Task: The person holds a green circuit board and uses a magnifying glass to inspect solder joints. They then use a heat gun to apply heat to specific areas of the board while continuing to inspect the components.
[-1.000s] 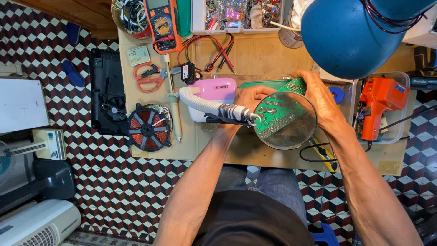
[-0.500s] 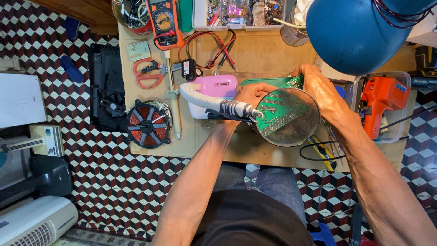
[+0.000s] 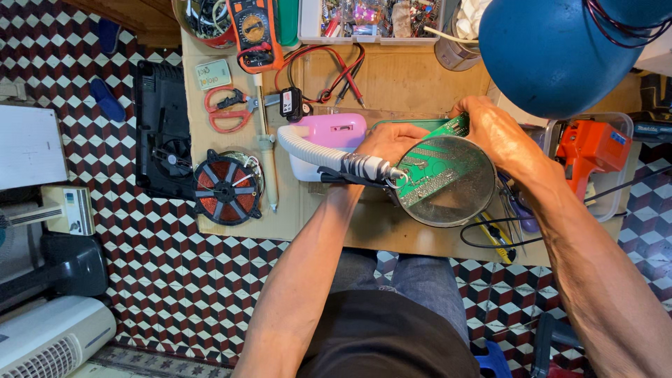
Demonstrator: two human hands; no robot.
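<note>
A green circuit board (image 3: 453, 126) lies on the wooden workbench (image 3: 399, 77), mostly seen through a round magnifier lens (image 3: 448, 203) on a white flexible neck. My left hand (image 3: 392, 140) rests on the board's left edge, fingers curled over it, just beyond the lens. At the board's far right corner my right hand (image 3: 493, 129) grips the edge. A pink and white box (image 3: 332, 133) stands right beside my left hand.
An orange multimeter (image 3: 255, 28) with red and black leads, red-handled pliers (image 3: 227, 108), a copper coil (image 3: 225, 187), a parts tray (image 3: 371, 17), an orange power tool (image 3: 591, 150) in a clear bin and a blue lamp shade (image 3: 560, 49) crowd the bench. A black fan housing (image 3: 162, 133) sits at the left edge.
Both hands stay on the board; my right hand has shifted slightly along its far edge. The view has drifted a little.
</note>
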